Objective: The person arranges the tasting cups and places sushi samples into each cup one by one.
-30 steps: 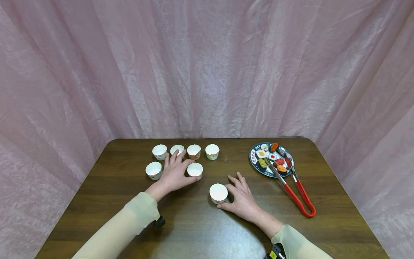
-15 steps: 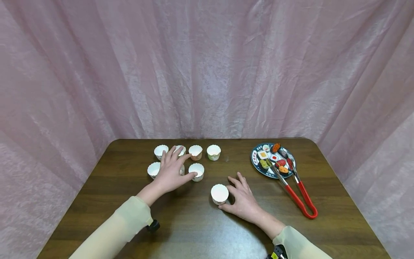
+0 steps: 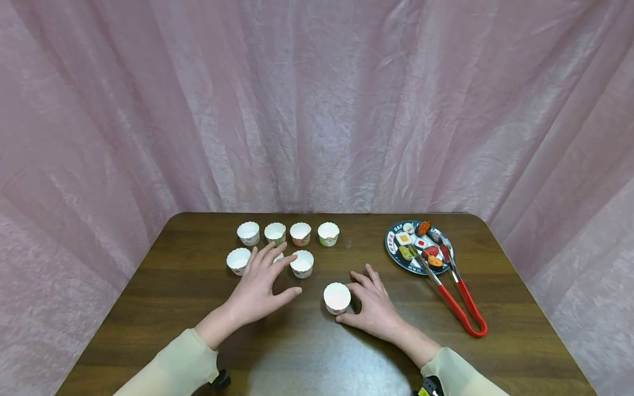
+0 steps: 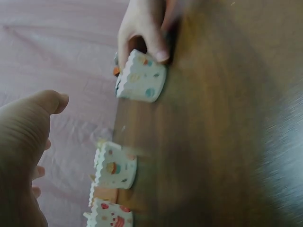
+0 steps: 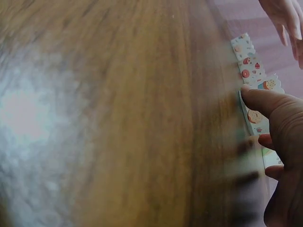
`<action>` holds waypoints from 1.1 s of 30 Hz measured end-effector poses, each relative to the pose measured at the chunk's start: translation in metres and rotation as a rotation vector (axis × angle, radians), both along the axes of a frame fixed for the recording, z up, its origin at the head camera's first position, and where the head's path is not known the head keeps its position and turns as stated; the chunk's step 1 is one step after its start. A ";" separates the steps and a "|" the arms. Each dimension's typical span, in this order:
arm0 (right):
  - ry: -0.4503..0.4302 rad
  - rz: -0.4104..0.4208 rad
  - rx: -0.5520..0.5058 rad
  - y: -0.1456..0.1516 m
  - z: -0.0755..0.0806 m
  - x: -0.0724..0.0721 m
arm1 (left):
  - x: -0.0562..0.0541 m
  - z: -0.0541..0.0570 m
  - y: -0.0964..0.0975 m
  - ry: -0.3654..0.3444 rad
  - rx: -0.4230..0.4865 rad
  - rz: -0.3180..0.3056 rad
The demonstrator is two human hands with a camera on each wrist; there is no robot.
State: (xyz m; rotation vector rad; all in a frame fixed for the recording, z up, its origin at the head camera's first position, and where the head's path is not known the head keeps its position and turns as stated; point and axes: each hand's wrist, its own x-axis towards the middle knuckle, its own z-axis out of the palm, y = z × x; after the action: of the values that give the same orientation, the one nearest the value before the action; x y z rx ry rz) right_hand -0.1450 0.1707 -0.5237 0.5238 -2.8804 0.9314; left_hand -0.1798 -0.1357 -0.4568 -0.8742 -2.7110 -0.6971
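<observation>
While the right hand [image 3: 372,312] pinches a white paper cup [image 3: 337,297] between thumb and finger, its other fingers stretched past it, the left hand [image 3: 253,292] hovers with fingers and thumb spread wide, holding nothing. That pinched cup stands upright on the brown table [image 3: 317,352], nearer the person than the rest, with small coloured pictures on its side (the left wrist view shows them best). Under and beyond the left hand sit seven more cups: a back row [image 3: 300,234] of four and a front row [image 3: 302,264] of three, whose middle cup is mostly hidden behind the fingers. Over to the right, a round plate [image 3: 390,242] bears several sushi pieces [image 3: 403,238], and red-handled tongs [image 3: 452,303] rest with their tips on it. Behind everything hangs a pink curtain [image 3: 317,110].
</observation>
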 end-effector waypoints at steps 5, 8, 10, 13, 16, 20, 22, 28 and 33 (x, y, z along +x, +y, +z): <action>-0.016 -0.007 -0.007 -0.002 0.001 -0.001 | 0.020 -0.010 -0.003 0.040 -0.008 -0.033; -0.025 -0.010 -0.009 -0.004 0.002 -0.001 | 0.030 -0.016 -0.005 0.030 -0.023 -0.041; -0.037 -0.014 -0.009 -0.004 0.003 -0.002 | 0.037 -0.021 -0.006 0.015 -0.037 -0.034; -0.036 -0.013 -0.009 -0.005 0.003 -0.002 | 0.046 -0.027 -0.008 0.005 -0.047 -0.024; -0.013 -0.008 -0.006 -0.006 0.003 -0.002 | 0.053 -0.032 -0.011 0.014 -0.055 -0.016; 0.015 -0.001 0.000 -0.007 0.004 -0.002 | 0.059 -0.039 -0.015 0.017 -0.075 0.000; 0.012 0.001 -0.001 -0.008 0.004 -0.001 | 0.063 -0.041 -0.017 0.006 -0.082 0.014; 0.005 -0.003 -0.017 -0.010 0.003 -0.003 | 0.069 -0.045 -0.020 -0.023 -0.087 0.032; 0.000 -0.005 -0.020 -0.011 0.003 -0.005 | 0.071 -0.045 -0.021 -0.033 -0.069 0.033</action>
State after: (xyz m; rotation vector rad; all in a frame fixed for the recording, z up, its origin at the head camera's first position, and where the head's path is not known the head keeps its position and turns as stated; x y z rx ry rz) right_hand -0.1496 0.1601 -0.5204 0.5147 -2.8680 0.9589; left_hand -0.1086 -0.1570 -0.5020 -0.8377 -2.7876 -0.6198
